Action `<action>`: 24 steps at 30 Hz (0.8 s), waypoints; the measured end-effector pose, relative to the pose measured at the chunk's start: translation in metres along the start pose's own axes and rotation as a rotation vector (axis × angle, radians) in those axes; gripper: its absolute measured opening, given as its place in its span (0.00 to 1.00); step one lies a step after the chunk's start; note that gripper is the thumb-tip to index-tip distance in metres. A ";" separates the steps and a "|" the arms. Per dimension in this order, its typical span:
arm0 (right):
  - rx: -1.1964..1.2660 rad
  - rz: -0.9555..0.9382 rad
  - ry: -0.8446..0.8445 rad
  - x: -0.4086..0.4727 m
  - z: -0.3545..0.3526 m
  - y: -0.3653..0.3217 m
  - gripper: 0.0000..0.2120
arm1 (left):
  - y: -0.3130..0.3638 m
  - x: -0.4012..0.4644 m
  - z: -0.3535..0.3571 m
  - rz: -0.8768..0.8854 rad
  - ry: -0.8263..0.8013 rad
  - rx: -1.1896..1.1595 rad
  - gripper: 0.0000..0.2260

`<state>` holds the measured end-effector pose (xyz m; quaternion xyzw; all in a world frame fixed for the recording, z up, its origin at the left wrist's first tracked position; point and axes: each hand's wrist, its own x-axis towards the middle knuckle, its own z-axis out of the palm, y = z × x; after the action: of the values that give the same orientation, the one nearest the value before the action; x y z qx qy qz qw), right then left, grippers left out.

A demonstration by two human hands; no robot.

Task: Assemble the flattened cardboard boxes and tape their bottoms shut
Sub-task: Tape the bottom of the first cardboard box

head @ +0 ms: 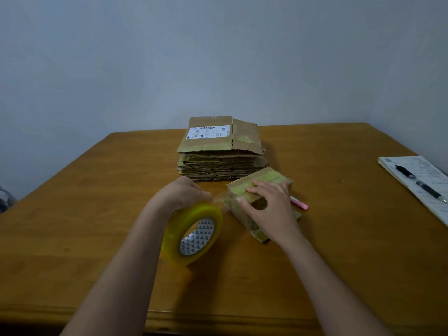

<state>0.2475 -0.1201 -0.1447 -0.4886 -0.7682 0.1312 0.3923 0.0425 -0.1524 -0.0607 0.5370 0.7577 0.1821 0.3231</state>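
Centre frame: small box [260,198] on counter [97,214], held down by right hand [269,204], fingers spread. Left hand [186,192] gripping tape roll [194,235] just left; strip [221,198] bridging rightward to box.

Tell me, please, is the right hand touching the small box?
Touching. The head view shows the right hand lying on the small box, fingers pressed flat against its top and near side.

Dim, even indoor light | soft shadows beneath the tape roll [192,235] | wide-angle bending at edges | slightly soft focus
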 end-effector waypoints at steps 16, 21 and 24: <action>-0.134 0.499 0.151 -0.003 -0.051 0.077 0.16 | 0.008 -0.006 0.012 0.105 0.088 0.004 0.06; -0.177 0.511 -0.016 0.002 -0.034 0.086 0.24 | 0.006 -0.007 0.011 0.115 0.085 0.029 0.06; -0.317 0.536 -0.005 0.006 -0.031 0.087 0.13 | 0.003 -0.008 0.010 0.114 0.102 0.013 0.06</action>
<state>0.3253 -0.0784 -0.1725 -0.7285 -0.6238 0.1099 0.2609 0.0531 -0.1600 -0.0641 0.5712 0.7426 0.2224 0.2698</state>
